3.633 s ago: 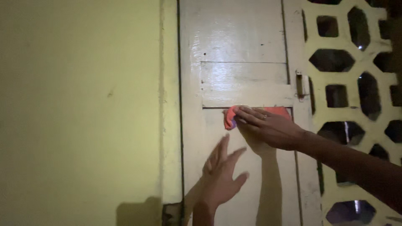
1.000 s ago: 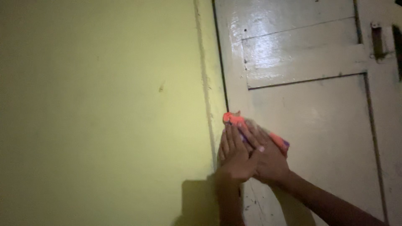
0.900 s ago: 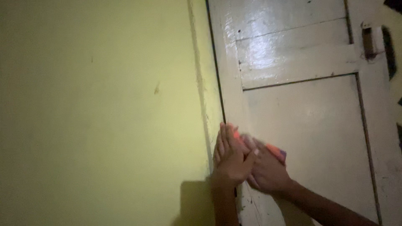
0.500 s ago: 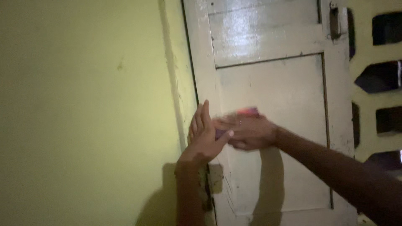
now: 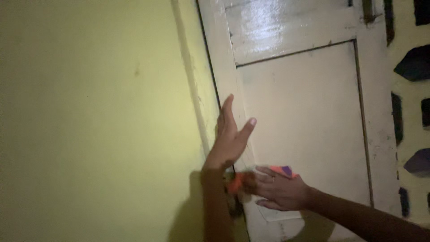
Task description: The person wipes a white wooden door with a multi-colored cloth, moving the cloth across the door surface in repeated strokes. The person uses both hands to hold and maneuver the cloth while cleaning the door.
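Head view: an orange and purple cloth [image 5: 251, 177] is pressed flat under the right hand [image 5: 280, 190], fingers extended, against the lower cream painted wooden door panel [image 5: 304, 112]. The left hand [image 5: 230, 139] is laid open, fingers together, on the door's left edge, just above the cloth.

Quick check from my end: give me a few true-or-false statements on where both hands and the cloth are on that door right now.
1. The right hand presses an orange cloth against the cream door. True.
2. The left hand grips the cloth. False: it lies open and flat, fingers up, by the door's left edge, above the cloth.
3. The cloth is at the door's upper crosspiece. False: it is low, near the bottom of the lower panel.
4. A yellow-green wall lies to the left of the door. True.
5. A patterned lattice with dark openings stands to the right of the door. True.
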